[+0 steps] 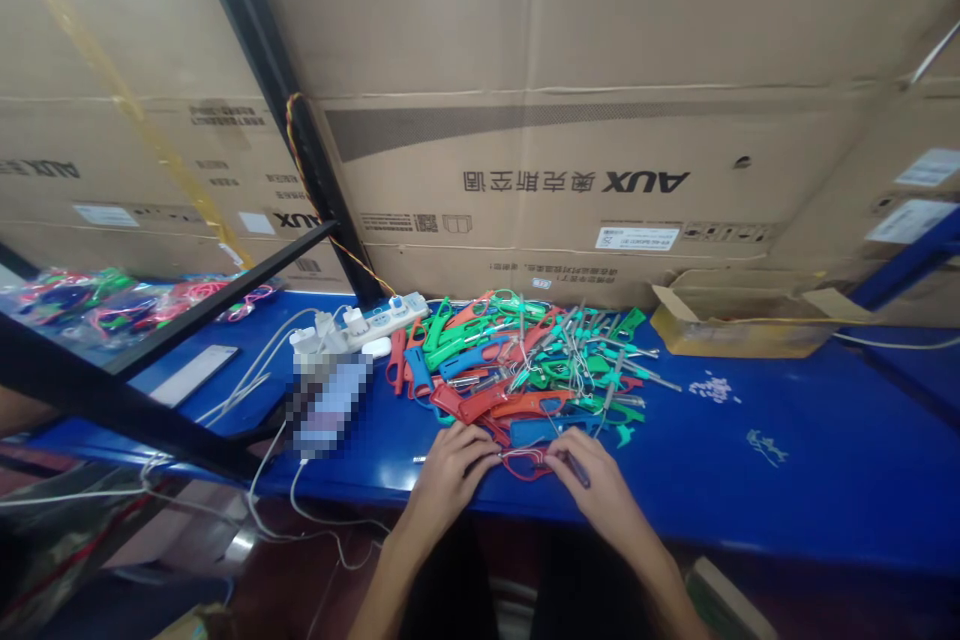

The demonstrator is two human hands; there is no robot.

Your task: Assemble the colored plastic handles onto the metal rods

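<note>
My left hand (pixel 456 465) is closed in a pinch at the near edge of the table, its fingertips on the left end of a red lighter casing (pixel 529 467) with a looped trigger guard. Pale thin wire shows by those fingertips. Opposite it, my right hand (pixel 600 485) grips a slim dark tool (pixel 579 470), whose exact kind is unclear; its fingertips meet the casing's right side. Just beyond both hands lies a blue lighter casing (pixel 529 431). Behind spreads a pile of red, orange, green and blue casings (pixel 469 335), mixed with metal lighter barrels (pixel 581 350) and wires.
Left of the pile are a power strip (pixel 386 318) with plugs and a blurred phone (pixel 330 410) on a cable. An open carton (pixel 750 335) stands at the right rear. Black rack bars (pixel 225 255) cross the left side. Bagged parts (pixel 127 305) lie farther left.
</note>
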